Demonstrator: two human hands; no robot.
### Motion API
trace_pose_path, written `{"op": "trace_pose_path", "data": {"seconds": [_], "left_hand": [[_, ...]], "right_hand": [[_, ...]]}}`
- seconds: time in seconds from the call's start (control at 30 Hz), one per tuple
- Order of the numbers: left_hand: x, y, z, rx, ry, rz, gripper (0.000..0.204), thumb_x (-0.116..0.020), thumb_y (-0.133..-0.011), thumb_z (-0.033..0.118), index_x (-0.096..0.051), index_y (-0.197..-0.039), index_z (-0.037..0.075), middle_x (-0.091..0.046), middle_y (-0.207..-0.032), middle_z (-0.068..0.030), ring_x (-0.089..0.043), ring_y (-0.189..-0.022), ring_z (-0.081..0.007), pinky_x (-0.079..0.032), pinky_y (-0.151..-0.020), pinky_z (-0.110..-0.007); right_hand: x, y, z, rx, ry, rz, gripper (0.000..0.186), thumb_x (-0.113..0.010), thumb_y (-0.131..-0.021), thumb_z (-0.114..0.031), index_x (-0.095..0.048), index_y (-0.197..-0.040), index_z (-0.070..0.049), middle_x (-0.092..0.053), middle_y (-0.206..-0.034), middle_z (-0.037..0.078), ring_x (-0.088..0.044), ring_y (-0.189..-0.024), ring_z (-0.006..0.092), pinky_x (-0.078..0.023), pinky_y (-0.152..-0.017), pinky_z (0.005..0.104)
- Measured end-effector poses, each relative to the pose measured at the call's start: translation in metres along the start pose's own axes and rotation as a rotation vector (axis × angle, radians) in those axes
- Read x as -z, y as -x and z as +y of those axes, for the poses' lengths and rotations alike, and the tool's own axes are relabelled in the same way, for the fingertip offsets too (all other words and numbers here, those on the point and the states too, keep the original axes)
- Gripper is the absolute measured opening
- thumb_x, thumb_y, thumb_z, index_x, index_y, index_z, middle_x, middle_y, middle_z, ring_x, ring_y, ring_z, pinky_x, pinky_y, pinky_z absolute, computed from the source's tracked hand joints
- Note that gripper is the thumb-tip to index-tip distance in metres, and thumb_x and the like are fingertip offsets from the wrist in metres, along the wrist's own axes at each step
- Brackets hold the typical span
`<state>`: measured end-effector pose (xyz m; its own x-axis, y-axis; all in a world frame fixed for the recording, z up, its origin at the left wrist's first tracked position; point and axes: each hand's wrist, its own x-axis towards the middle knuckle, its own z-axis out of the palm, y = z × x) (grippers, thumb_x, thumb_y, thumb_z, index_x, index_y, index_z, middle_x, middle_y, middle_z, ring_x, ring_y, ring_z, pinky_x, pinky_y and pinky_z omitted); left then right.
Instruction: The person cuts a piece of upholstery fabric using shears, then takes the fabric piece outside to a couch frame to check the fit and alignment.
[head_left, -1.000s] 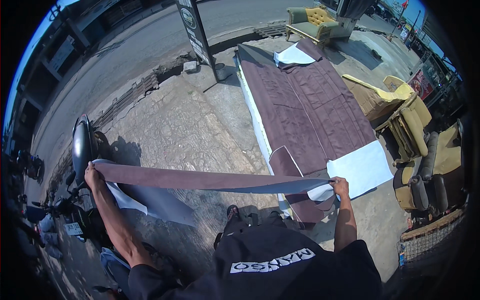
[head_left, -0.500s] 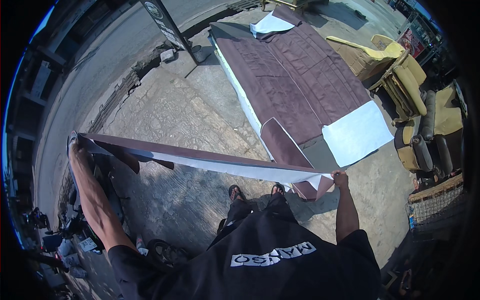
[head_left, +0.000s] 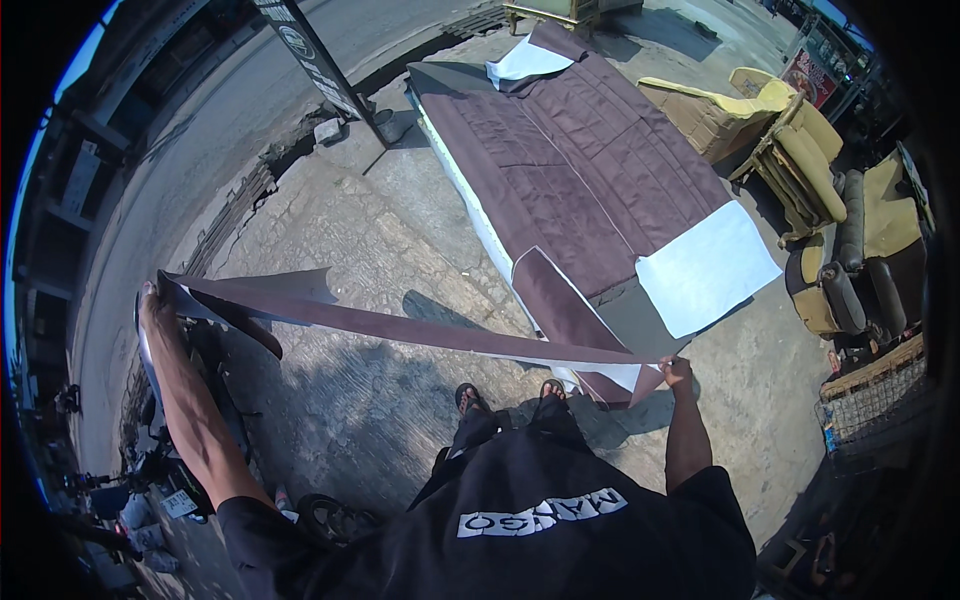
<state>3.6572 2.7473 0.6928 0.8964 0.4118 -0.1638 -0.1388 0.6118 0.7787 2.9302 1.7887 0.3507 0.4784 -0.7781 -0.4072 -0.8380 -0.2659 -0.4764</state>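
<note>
A long strip of maroon fabric (head_left: 420, 331) with a pale backing stretches across in front of me, above the ground. My left hand (head_left: 155, 305) is closed on its far-left end, arm held well out. At the right end my right hand (head_left: 676, 370) pinches the strip, where a pale fold and a maroon corner hang down. Loose maroon pieces dangle near my left hand. Beyond the strip, a large quilted maroon cover (head_left: 580, 150) lies spread on the ground, with a rolled maroon piece (head_left: 570, 305) and a white cloth piece (head_left: 708, 270) on its near end.
Worn yellow armchair frames (head_left: 800, 160) stand at the right, with a wire-mesh crate (head_left: 872, 395) nearer me. A dark signpost (head_left: 325, 65) rises by the roadside gutter at the upper left. A motorcycle (head_left: 175, 485) is parked at the lower left.
The strip has turned and sagged a little, so more of its maroon face and less pale backing shows. Loose flaps near my left hand have swung. Both hands keep their hold.
</note>
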Motion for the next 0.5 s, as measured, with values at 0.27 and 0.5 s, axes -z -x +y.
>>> {"op": "trace_pose_path", "data": {"seconds": [0.27,0.5], "left_hand": [[-0.053,0.209,-0.120,-0.030,-0.544,-0.176,0.019,-0.062,-0.098,0.018,-0.064,-0.108,0.002,-0.063,-0.085,-0.0043,-0.061,-0.068,-0.0127,-0.050,-0.058,-0.027],[-0.111,0.511,-0.247,0.496,-1.180,-1.220,0.041,-0.080,-0.083,0.023,-0.064,-0.117,0.006,-0.063,-0.090,-0.0042,-0.057,-0.076,-0.0086,-0.047,-0.068,-0.026]], "right_hand": [[-0.008,0.076,-0.180,0.241,-0.051,0.034,0.037,-0.057,-0.094,-0.032,-0.064,-0.112,0.000,-0.068,-0.103,0.025,-0.065,-0.099,0.0423,-0.050,-0.085,0.0454],[-0.022,0.227,-0.405,0.921,-0.341,-0.854,0.034,-0.064,-0.093,-0.034,-0.068,-0.103,-0.002,-0.067,-0.078,0.019,-0.066,-0.070,0.0307,-0.048,-0.065,0.0392]]}}
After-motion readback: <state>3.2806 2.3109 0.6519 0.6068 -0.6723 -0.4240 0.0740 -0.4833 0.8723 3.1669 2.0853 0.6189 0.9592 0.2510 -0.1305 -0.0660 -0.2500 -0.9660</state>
